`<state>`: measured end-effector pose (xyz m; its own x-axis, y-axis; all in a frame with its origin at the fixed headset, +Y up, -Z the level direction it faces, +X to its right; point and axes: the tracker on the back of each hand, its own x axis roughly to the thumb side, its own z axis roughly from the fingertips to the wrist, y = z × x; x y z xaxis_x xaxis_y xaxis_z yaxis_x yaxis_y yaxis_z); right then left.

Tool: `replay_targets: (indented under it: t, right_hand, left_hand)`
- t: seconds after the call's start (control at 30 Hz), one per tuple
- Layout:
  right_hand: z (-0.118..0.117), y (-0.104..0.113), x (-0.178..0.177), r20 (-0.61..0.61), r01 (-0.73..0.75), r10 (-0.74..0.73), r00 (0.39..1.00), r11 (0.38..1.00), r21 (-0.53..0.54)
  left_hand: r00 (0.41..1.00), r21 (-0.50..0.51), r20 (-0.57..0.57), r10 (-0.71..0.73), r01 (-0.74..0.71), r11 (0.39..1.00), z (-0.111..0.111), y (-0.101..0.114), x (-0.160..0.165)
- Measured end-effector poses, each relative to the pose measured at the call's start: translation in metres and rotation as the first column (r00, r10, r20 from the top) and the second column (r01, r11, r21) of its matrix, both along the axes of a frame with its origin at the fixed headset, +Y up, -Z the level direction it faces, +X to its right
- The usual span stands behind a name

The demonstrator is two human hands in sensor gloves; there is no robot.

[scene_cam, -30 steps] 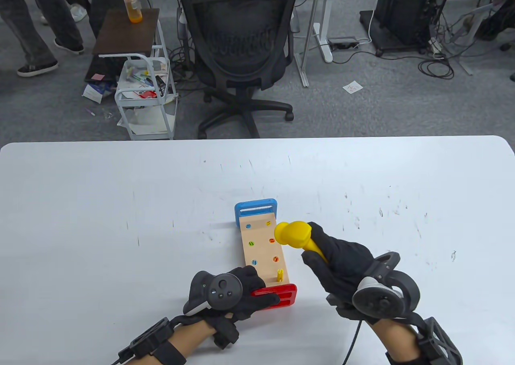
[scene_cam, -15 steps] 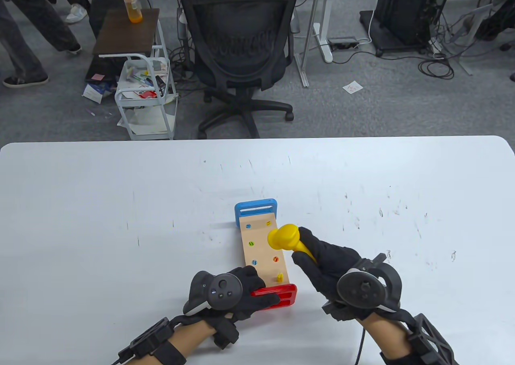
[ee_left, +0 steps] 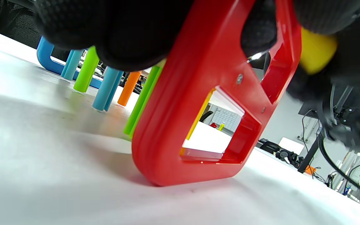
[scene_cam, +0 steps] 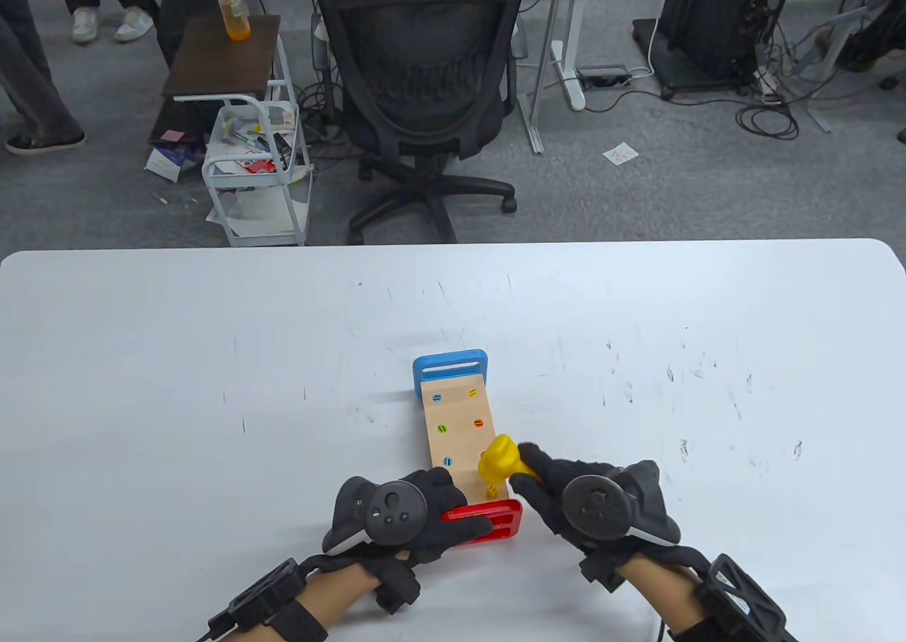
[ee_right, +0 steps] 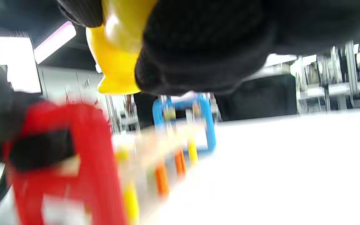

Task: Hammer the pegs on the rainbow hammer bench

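The rainbow hammer bench (scene_cam: 463, 437) is sitting on the white desk (scene_cam: 212, 359), its blue end (scene_cam: 451, 367) away from the person and its red end (scene_cam: 492, 519) nearest them. Most pegs are looking finished: the heads of the blue (scene_cam: 437, 398), green (scene_cam: 442, 429), orange (scene_cam: 478, 423) and near blue (scene_cam: 447, 461) pegs are lying level with the wooden top, and in the left wrist view their shafts (ee_left: 108, 89) are sticking out underneath. One yellow peg (scene_cam: 490, 489) by the red end is standing proud, so it seems to be the last one left (a peg hidden under the mallet cannot be ruled out).

The right hand (scene_cam: 566, 504) is curling its fingers round the handle of the yellow hammer (scene_cam: 497, 460), and the hammer head is sitting directly above that raised peg; whether it is touching cannot be told. The left hand (scene_cam: 417, 511) is gripping the red end frame, fingers hooked over its top bar, steadying the bench.

No container is showing on the desk. Beyond it, a small wire cart (scene_cam: 248, 168) is holding papers and oddments.
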<state>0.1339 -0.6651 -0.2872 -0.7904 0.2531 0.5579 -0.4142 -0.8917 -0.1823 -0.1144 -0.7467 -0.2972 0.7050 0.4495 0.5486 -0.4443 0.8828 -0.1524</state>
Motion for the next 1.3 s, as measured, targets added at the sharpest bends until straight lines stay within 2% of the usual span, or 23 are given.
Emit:
replay_targets:
  t: [0.1,0.2,0.27,0.37,0.4,0.43,0.47,0.5,0.53,0.57,0.6,0.67,0.73,0.97,1.1,1.13,1.17,1.2,1.23,1.27,1.3]
  right_hand:
    - [0.004,0.028,0.006,-0.013,0.151,-0.151,0.988,0.983,0.108]
    - [0.008,0.040,0.009,-0.060,0.218,-0.211,0.976,0.961,0.172]
    - [0.009,0.036,0.012,-0.068,0.242,-0.232,0.970,0.946,0.215]
    - [0.006,0.012,0.011,-0.110,0.249,-0.231,0.967,0.949,0.195]
    - [0.002,0.000,0.007,-0.115,0.187,-0.173,0.978,0.974,0.129]
    - [-0.003,-0.011,0.001,-0.136,0.073,-0.070,0.988,0.997,0.019]
    - [-0.011,-0.029,-0.011,-0.105,-0.267,0.248,0.963,0.931,-0.248]
    - [-0.005,-0.029,-0.006,-0.104,-0.472,0.464,0.880,0.824,-0.313]
    - [-0.006,-0.028,-0.007,-0.198,-0.437,0.397,0.896,0.868,-0.236]
    - [-0.003,-0.023,-0.006,-0.085,-0.127,0.128,0.988,0.992,0.025]
    - [-0.003,-0.020,-0.003,-0.074,-0.048,0.050,0.996,0.998,0.029]
    - [-0.002,-0.009,0.006,-0.068,0.093,-0.095,0.993,0.995,-0.028]
    - [-0.001,-0.006,0.012,-0.063,0.189,-0.185,0.981,0.981,0.054]
    - [0.008,-0.012,0.010,-0.081,0.186,-0.174,0.981,0.966,0.177]
    - [0.009,-0.020,0.003,-0.104,0.203,-0.189,0.976,0.967,0.152]
    - [0.007,-0.028,-0.001,-0.108,0.152,-0.145,0.984,0.986,0.063]
    - [0.000,-0.037,-0.008,-0.083,-0.011,0.002,0.997,0.994,-0.113]
    - [-0.006,-0.047,-0.014,-0.078,-0.218,0.204,0.976,0.924,-0.314]
    - [-0.002,-0.040,-0.003,-0.086,-0.317,0.309,0.947,0.858,-0.405]
    - [-0.005,-0.041,-0.006,-0.125,-0.217,0.185,0.975,0.918,-0.333]
    - [0.001,-0.038,-0.002,-0.031,-0.052,0.048,0.998,0.988,-0.143]
  left_hand:
    - [1.000,-0.006,0.003,0.017,-0.017,1.000,0.000,-0.001,0.000]
    - [1.000,-0.013,0.004,0.027,-0.027,1.000,0.000,-0.001,0.000]
    - [1.000,-0.012,0.003,0.026,-0.026,1.000,0.000,-0.001,0.000]
    - [1.000,-0.012,0.001,0.026,-0.026,1.000,0.000,-0.001,0.000]
    - [1.000,-0.013,0.001,0.025,-0.025,1.000,0.000,-0.001,0.000]
    - [1.000,-0.014,0.001,0.025,-0.025,1.000,0.000,-0.001,0.000]
    - [1.000,-0.014,0.001,0.025,-0.025,1.000,0.000,-0.001,0.000]
    - [1.000,-0.015,-0.001,0.025,-0.025,1.000,-0.001,-0.001,-0.001]
    - [1.000,-0.015,-0.001,0.026,-0.026,1.000,-0.001,-0.001,-0.001]
    - [1.000,-0.015,-0.002,0.025,-0.025,1.000,-0.001,-0.001,-0.001]
    - [1.000,-0.015,-0.003,0.025,-0.025,1.000,-0.001,-0.001,-0.001]
    - [1.000,-0.015,-0.004,0.025,-0.025,1.000,-0.001,-0.001,-0.001]
    - [1.000,-0.015,-0.004,0.025,-0.025,1.000,-0.001,-0.001,-0.001]
    - [1.000,-0.015,-0.003,0.026,-0.026,1.000,-0.001,-0.001,-0.002]
    - [1.000,-0.016,-0.005,0.027,-0.027,1.000,-0.001,-0.001,-0.002]
    - [1.000,-0.016,-0.005,0.027,-0.027,1.000,-0.001,-0.001,-0.002]
    - [1.000,-0.015,-0.006,0.027,-0.027,1.000,-0.001,-0.001,-0.002]
    - [1.000,-0.015,-0.007,0.027,-0.027,1.000,-0.001,-0.001,-0.002]
    - [1.000,-0.012,-0.003,0.027,-0.027,1.000,-0.001,-0.001,-0.002]
    - [1.000,-0.015,-0.008,0.029,-0.029,0.999,-0.001,-0.001,-0.002]
    - [1.000,-0.015,-0.009,0.027,-0.027,1.000,-0.001,-0.001,-0.002]
